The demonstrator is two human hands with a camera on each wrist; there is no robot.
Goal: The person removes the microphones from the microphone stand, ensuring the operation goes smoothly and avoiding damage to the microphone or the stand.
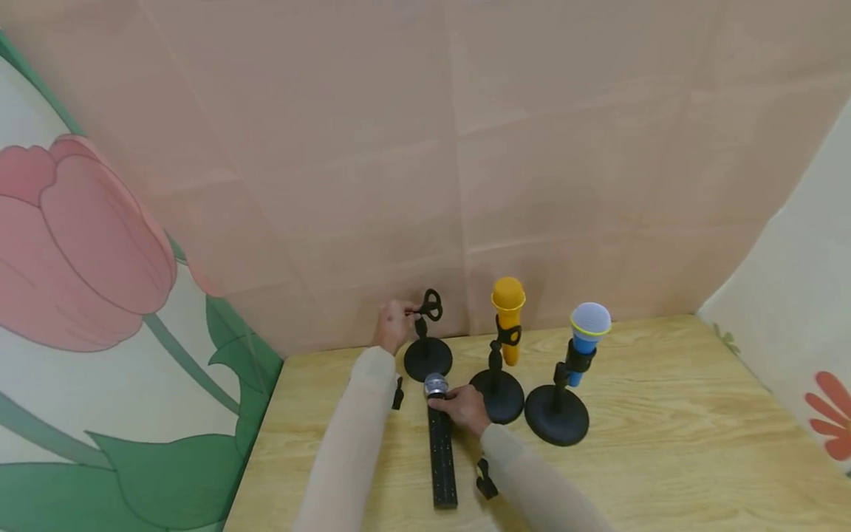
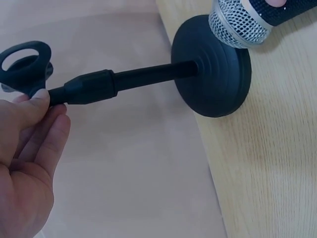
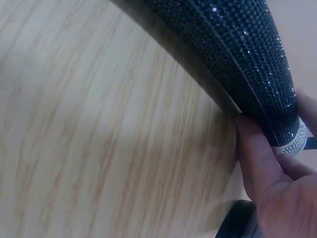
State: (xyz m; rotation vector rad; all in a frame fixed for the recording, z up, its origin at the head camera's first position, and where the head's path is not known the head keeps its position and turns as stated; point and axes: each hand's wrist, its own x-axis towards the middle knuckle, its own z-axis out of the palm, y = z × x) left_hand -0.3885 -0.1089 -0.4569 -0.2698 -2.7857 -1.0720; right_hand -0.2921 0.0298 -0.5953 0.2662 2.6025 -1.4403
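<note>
We see the left hand (image 1: 392, 325) pinch the thin neck of a black stand (image 2: 148, 77), thumb on one side and fingers on the other; it grips just below the empty clip (image 2: 25, 64), maybe to keep the top from wobbling; the right hand (image 1: 468, 408) has its fingers closed round the sparkly black microphone (image 1: 442, 451), near its silver head; that head points at the stand's base, perhaps so the two can line up; we cannot tell if the microphone touches the table (image 1: 665, 414); to the right, a yellow microphone (image 1: 509, 314) and a blue microphone (image 1: 588, 329) sit upright in their own clips; the wide round bases likely stop them tipping.
</note>
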